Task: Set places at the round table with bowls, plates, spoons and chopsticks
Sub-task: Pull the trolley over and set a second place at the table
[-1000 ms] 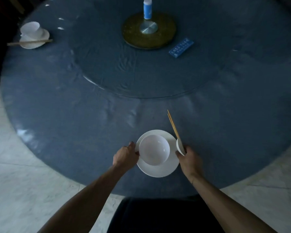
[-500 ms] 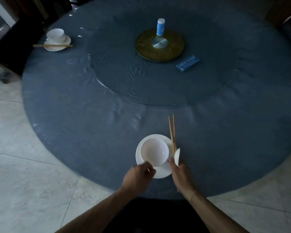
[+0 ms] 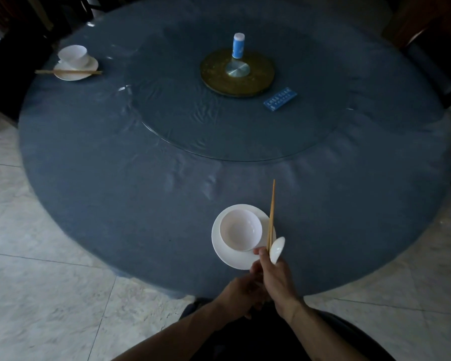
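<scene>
Fingers [image 3: 261, 254] around chopsticks [image 3: 271, 212], spoon [image 3: 276, 250]

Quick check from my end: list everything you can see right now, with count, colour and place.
table: 1, round, dark blue cover, fills the view
turntable: 1, brass-coloured with metal hub, table centre
bottle: 1, blue and white, upright on far edge of turntable
card: 1, blue, flat, right of turntable
near plate: 1, white, near table edge
near bowl: 1, white, on near plate
far plate: 1, white, far left
far bowl: 1, white, on far plate
far chopsticks: pair, wooden, across far plate
held chopsticks: pair, wooden, over right rim of near plate
spoon: 1, white, in right hand
floor: pale tiles
left hand: beside right hand, contents unclear
right hand: grips held chopsticks and spoon
</scene>
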`<action>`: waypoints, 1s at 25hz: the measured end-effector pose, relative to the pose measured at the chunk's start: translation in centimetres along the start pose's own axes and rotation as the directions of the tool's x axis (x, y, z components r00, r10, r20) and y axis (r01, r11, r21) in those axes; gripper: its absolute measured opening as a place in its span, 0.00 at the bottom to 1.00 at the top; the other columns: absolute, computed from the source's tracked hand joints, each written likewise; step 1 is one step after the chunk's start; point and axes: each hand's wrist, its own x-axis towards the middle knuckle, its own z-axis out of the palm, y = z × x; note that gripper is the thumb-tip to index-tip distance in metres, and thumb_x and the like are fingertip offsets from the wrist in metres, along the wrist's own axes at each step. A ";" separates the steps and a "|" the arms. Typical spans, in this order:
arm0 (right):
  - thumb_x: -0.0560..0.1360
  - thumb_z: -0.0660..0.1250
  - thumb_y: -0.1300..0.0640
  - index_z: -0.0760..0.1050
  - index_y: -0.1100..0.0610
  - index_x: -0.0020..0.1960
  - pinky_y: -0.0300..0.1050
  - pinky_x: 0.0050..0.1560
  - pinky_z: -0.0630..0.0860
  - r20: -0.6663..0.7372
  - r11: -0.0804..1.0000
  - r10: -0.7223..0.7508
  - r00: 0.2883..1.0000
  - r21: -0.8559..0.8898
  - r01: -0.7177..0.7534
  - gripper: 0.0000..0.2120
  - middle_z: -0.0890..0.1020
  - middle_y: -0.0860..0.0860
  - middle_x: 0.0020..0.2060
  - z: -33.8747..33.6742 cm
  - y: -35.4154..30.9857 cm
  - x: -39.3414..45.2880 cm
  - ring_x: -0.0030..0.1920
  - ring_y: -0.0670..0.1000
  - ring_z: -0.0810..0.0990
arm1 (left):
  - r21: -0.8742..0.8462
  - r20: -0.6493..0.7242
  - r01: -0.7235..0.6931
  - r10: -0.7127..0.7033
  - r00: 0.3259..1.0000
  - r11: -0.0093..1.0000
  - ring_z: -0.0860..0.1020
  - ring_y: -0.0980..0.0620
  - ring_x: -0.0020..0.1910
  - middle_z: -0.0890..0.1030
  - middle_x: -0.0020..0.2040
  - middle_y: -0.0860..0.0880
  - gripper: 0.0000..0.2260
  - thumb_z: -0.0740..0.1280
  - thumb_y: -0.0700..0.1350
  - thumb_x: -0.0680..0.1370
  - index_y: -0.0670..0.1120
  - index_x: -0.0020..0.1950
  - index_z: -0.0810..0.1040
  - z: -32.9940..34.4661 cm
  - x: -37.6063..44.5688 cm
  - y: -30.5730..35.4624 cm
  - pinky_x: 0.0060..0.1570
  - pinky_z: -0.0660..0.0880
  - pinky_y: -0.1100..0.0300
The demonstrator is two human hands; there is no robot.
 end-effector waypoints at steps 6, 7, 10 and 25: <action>0.79 0.61 0.51 0.71 0.54 0.33 0.43 0.38 0.75 0.003 0.998 -0.034 0.999 -0.057 0.034 0.17 0.78 0.51 0.29 -0.8 0.1 0.1 0.32 0.49 0.78 | 0.049 -0.079 -0.071 0.074 0.994 0.996 0.77 0.60 0.29 0.78 0.35 0.55 0.05 0.61 0.47 0.80 0.52 0.49 0.77 1.3 0.5 0.3 0.29 0.75 0.62; 0.80 0.61 0.51 0.73 0.53 0.37 0.41 0.39 0.76 0.017 0.997 -0.050 0.999 -0.061 0.051 0.13 0.79 0.50 0.33 -1.1 -0.2 0.2 0.35 0.48 0.79 | 0.049 -0.080 -0.066 0.070 0.994 0.997 0.77 0.60 0.29 0.78 0.36 0.55 0.05 0.60 0.46 0.79 0.53 0.51 0.76 1.5 0.7 0.8 0.29 0.75 0.62; 0.81 0.60 0.52 0.72 0.54 0.58 0.52 0.57 0.75 0.012 0.985 -0.112 0.994 -0.134 0.112 0.09 0.81 0.54 0.52 -1.7 -0.6 0.7 0.54 0.55 0.80 | 0.093 -0.160 -0.061 0.075 0.984 0.994 0.82 0.56 0.38 0.81 0.43 0.53 0.12 0.63 0.43 0.77 0.52 0.58 0.76 2.7 1.1 1.7 0.34 0.76 0.62; 0.71 0.71 0.42 0.70 0.54 0.56 0.44 0.47 0.71 0.102 0.914 -0.220 0.970 -0.325 0.242 0.22 0.80 0.50 0.49 -3.0 -0.9 2.0 0.49 0.53 0.79 | 0.703 -0.364 0.077 0.264 0.893 0.707 0.80 0.41 0.48 0.77 0.61 0.50 0.19 0.58 0.46 0.76 0.50 0.68 0.68 4.9 0.6 2.2 0.40 0.74 0.49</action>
